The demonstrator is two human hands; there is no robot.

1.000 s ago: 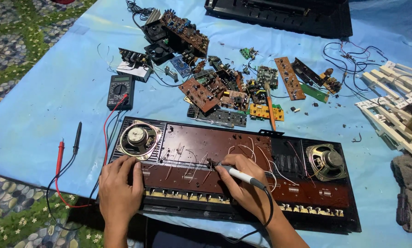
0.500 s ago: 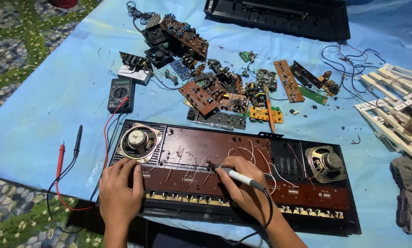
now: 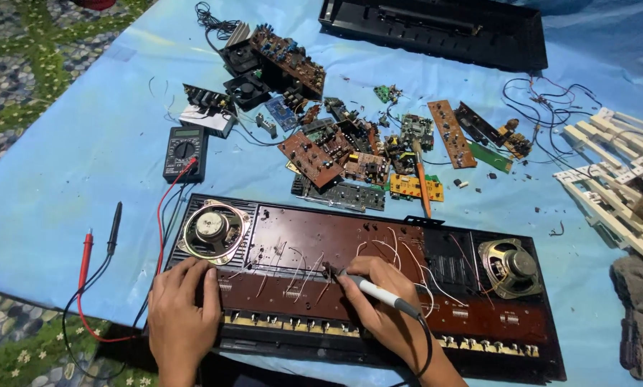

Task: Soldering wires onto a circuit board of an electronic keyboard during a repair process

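The left hand (image 3: 184, 315) lies flat, fingers spread, on the near-left edge of the brown circuit board (image 3: 350, 272). The right hand (image 3: 382, 304) pinches a soldering iron (image 3: 379, 292), tip touching mid-board.

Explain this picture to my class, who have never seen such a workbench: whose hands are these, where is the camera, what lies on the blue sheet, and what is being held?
The single view comes from a camera worn on the person's head, looking down. Both bare hands are that person's own. The left hand rests flat on an opened keyboard chassis, near its left speaker. The right hand holds a pen-like corded tool, probably a soldering iron, its tip on the brown circuit board. On the blue sheet lie a multimeter with red and black probes, a heap of loose circuit boards, wires, and white keys at the right.
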